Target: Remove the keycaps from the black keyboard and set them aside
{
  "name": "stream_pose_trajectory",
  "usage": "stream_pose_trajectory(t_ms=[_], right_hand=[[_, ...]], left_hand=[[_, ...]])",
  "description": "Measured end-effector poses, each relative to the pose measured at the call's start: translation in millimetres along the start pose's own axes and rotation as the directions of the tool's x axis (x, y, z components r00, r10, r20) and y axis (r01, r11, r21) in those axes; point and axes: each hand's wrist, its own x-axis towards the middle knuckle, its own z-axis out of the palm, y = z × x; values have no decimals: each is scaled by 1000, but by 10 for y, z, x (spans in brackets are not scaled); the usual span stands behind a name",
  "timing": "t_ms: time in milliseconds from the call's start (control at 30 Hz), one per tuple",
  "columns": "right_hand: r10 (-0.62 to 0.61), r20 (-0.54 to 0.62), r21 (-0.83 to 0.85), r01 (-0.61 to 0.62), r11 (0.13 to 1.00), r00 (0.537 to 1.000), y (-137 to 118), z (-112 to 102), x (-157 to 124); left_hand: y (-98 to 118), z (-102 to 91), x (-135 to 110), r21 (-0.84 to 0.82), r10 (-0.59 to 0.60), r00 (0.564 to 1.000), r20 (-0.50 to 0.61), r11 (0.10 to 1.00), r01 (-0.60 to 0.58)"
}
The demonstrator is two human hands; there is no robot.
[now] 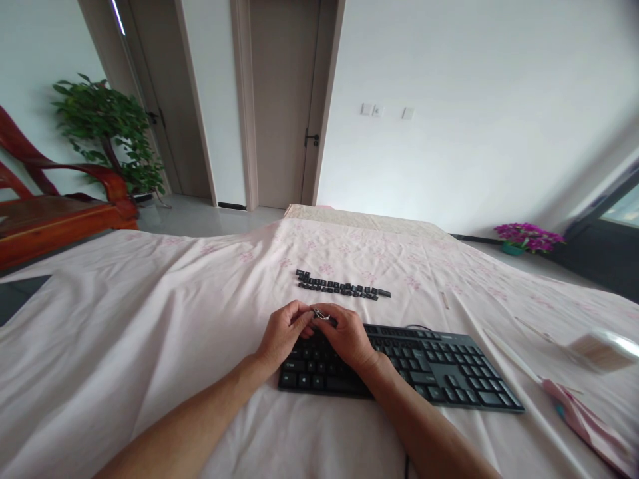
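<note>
The left hand and right hand meet above the left part of a black computer keyboard, fingertips pinched together on a small shiny metal piece, too small to identify. The keyboard lies on a pink floral cloth; just beyond the hands, loose black keycaps sit in rows.

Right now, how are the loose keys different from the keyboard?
The loose keys are small, separate pieces, while the keyboard is one long, wide piece. The loose keys lie in uneven rows; the keyboard has its keys in neat blocks. The right hand hides part of the keyboard, but no hand covers the loose keys. Both are dark and lie on the pale pink cloth.
</note>
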Motion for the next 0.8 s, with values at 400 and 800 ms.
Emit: stream_pose_trajectory(t_ms=[400,800], right_hand=[[-26,-30,1,26,1000,999,5,6,-8],[-41,-38,-14,40,999,998,10,1,-13]], left_hand=[[5,-7,0,0,0,1000,14,1000,0],[24,-8,1,-18,-6,1000,17,1000,6]])
